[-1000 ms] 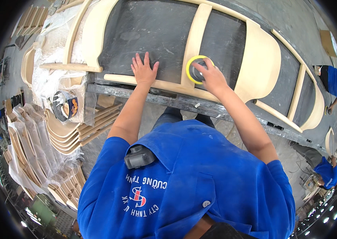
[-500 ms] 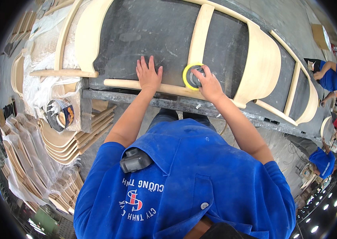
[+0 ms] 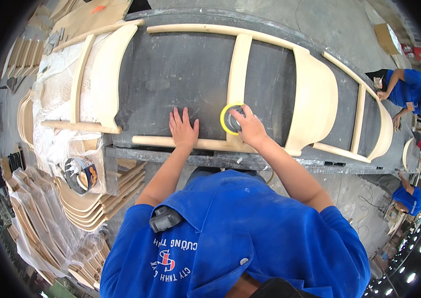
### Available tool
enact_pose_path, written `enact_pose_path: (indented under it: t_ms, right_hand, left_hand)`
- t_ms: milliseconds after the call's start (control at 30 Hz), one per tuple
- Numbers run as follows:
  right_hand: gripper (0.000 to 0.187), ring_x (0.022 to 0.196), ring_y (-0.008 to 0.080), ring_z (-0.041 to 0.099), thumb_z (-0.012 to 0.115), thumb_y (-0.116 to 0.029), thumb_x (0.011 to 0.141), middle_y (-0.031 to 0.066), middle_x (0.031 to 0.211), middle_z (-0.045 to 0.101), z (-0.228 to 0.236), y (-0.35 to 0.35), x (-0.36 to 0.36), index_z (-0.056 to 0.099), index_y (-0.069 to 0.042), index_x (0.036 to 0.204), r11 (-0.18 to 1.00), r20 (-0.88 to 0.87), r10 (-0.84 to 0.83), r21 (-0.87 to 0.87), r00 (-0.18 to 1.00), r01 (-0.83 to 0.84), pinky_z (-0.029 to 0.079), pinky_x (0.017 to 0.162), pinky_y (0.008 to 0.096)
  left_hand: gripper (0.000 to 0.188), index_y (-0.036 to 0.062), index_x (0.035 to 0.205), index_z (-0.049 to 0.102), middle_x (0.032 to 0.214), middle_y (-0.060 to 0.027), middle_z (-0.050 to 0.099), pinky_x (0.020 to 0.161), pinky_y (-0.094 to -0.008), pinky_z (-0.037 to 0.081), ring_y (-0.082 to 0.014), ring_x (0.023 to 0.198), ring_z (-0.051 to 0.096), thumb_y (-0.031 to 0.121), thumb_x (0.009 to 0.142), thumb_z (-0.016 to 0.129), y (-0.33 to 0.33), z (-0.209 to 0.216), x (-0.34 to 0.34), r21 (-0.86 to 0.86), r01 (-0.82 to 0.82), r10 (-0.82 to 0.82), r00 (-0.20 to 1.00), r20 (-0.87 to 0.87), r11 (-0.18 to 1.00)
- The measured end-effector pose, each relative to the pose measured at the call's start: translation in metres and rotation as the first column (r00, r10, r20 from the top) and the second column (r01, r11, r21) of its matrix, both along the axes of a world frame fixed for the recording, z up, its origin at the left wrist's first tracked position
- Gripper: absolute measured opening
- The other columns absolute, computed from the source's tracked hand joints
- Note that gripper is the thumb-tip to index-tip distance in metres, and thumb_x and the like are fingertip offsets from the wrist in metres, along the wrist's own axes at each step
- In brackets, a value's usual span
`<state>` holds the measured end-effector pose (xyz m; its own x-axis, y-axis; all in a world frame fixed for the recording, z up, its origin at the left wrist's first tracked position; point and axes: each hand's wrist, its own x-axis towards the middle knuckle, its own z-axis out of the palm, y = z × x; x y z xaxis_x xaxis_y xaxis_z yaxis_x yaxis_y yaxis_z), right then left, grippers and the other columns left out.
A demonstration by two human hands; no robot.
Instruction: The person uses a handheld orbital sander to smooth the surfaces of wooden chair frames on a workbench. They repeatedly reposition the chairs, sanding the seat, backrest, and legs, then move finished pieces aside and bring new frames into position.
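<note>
A pale wooden chair-back frame lies flat on the dark table, its near rail (image 3: pixel 153 141) running along the front edge. My left hand (image 3: pixel 184 132) rests across that rail, fingers stretched out over the tabletop. In my right hand (image 3: pixel 252 130) is a round sanding pad (image 3: pixel 224 119) with a bright yellow rim and dark middle; the fingers curl over its top. The pad sits at the lower part of the crossbar (image 3: pixel 240 64), close to where it meets the near rail. Right of it is the frame's wide curved board (image 3: pixel 315 102).
Similar frames lie left, on plastic wrap (image 3: pixel 46 119), and right, with a curved board (image 3: pixel 384 129). A tub (image 3: pixel 82 176) stands at the left table corner beside stacked curved wooden parts (image 3: pixel 84 211). Co-workers in blue (image 3: pixel 412 92) are at the far right. A cardboard box (image 3: pixel 387 38) stands beyond.
The view has shifted, so the table sits lower in the picture. My right hand has slid the pad a little away from the near rail along the crossbar. My left hand stays on the rail.
</note>
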<state>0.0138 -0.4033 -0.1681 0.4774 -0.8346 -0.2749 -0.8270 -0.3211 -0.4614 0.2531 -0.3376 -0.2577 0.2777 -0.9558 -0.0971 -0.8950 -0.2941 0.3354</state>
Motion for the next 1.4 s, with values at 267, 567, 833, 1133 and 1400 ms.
enact_pose_path:
  t_ms: [267,567,833,1133,1400]
  right_hand:
    - [0.067,0.106,0.0428,0.06,0.066,0.0,0.072,0.0199,0.132,0.044,-0.004,-0.151,0.004,0.049,-0.021,0.132,0.984,0.028,-0.167,-0.058,0.986,0.168,0.052,0.09,0.0453]
    - [0.065,0.114,0.0397,0.057,0.067,-0.008,0.076,0.0187,0.131,0.045,-0.006,-0.276,-0.002,0.046,-0.024,0.135,0.972,-0.119,-0.235,-0.015,0.965,0.235,0.049,0.096,0.0426]
    - [0.066,0.114,0.0395,0.058,0.065,-0.006,0.076,0.0184,0.132,0.044,-0.008,-0.283,-0.001,0.045,-0.026,0.135,0.974,-0.115,-0.226,-0.034,0.967,0.223,0.05,0.095,0.0431]
    - [0.066,0.111,0.0364,0.06,0.064,-0.006,0.078,0.0182,0.136,0.042,-0.008,-0.181,0.004,0.046,-0.026,0.138,0.993,-0.138,-0.105,-0.059,0.985,0.098,0.052,0.091,0.0444]
    - [0.063,0.106,0.0366,0.062,0.057,0.0,0.081,0.0214,0.138,0.039,-0.006,-0.06,-0.005,0.047,-0.025,0.138,0.997,-0.023,-0.075,0.025,0.997,0.076,0.052,0.089,0.0433]
  left_hand:
    - [0.063,0.0117,0.142,0.041,0.152,-0.0205,0.027,0.113,-0.0514,0.026,-0.0418,0.14,0.025,0.038,0.089,0.061,-0.001,0.004,-0.01,0.013,-0.003,0.003,1.0,0.023,1.0]
    - [0.062,0.0104,0.141,0.042,0.151,-0.0217,0.029,0.11,-0.052,0.028,-0.0437,0.138,0.027,0.037,0.089,0.06,-0.002,0.004,-0.02,0.022,-0.008,0.008,0.999,0.04,1.0]
    - [0.063,0.0108,0.145,0.039,0.155,-0.0208,0.022,0.114,-0.0523,0.024,-0.0421,0.142,0.02,0.04,0.091,0.056,-0.003,0.005,-0.026,0.091,-0.004,0.003,1.0,0.007,0.996]
    - [0.063,0.0094,0.142,0.041,0.154,-0.0231,0.024,0.112,-0.0544,0.025,-0.0452,0.141,0.022,0.037,0.088,0.06,-0.005,0.003,-0.038,0.11,-0.001,-0.001,1.0,0.017,0.994]
    - [0.066,0.0078,0.143,0.038,0.152,-0.024,0.026,0.112,-0.0537,0.025,-0.0448,0.139,0.024,0.034,0.088,0.063,-0.001,-0.008,-0.039,0.007,0.005,-0.004,0.997,-0.083,1.0]
